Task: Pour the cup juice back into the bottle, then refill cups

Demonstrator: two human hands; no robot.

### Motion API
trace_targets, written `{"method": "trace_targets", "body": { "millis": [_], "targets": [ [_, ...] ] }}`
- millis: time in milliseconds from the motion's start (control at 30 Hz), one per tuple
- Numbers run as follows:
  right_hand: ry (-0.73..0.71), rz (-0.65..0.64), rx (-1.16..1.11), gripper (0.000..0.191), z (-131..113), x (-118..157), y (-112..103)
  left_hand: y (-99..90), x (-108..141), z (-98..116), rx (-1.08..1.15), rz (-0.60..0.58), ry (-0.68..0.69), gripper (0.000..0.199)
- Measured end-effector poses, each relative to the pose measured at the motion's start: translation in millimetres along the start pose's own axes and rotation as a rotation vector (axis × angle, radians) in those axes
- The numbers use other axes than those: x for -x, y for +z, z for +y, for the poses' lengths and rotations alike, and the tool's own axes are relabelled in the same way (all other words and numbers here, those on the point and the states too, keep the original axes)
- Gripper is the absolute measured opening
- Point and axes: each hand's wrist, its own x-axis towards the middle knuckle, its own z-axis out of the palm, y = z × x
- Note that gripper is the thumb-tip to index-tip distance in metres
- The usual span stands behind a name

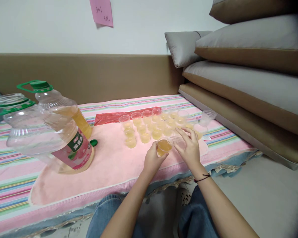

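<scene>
A clear plastic cup of amber drink (164, 146) is held by my left hand (154, 156), fingers wrapped at its left side. Just right of that cup, my right hand (190, 147) has its thumb and fingers apart, near a clear empty-looking cup or lid whose contact with the hand is unclear. Behind both hands, rows of filled clear cups (145, 136) stand on a pink mat (109, 165). At the back right is a stack of clear cups (208, 117).
Two large juice bottles, one open (74, 148) and one with a green cap (74, 114), stand at the left. A green cap (93, 142) lies beside them. A red plastic wrapper (109, 118) lies behind the cups. Stacked cushions (248, 76) rise at the right.
</scene>
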Motion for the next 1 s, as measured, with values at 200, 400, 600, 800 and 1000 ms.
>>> {"method": "trace_targets", "body": {
  "millis": [200, 400, 600, 800, 1000],
  "targets": [
    [0.105, 0.016, 0.030, 0.054, 3.7, 1.0, -2.1, -0.4, 0.3, 0.1, -0.001, 0.000, -0.009, 0.047],
    [0.181, -0.018, 0.027, 0.054, 10.2, 2.9, -2.0, -0.4, 0.3, 1.2, 0.008, 0.005, -0.011, 0.046],
    [0.170, -0.024, 0.033, 0.051, 13.7, 4.0, -1.6, -0.5, 0.6, 1.3, 0.007, 0.007, -0.008, 0.047],
    [0.170, -0.015, 0.060, 0.051, 17.3, 5.0, -2.4, -0.7, 0.6, 1.7, -0.006, 0.001, -0.016, 0.047],
    [0.177, -0.025, 0.085, 0.050, 19.4, 5.6, -3.0, -1.7, 0.0, 2.7, -0.025, -0.002, -0.021, 0.045]
  ]
}}
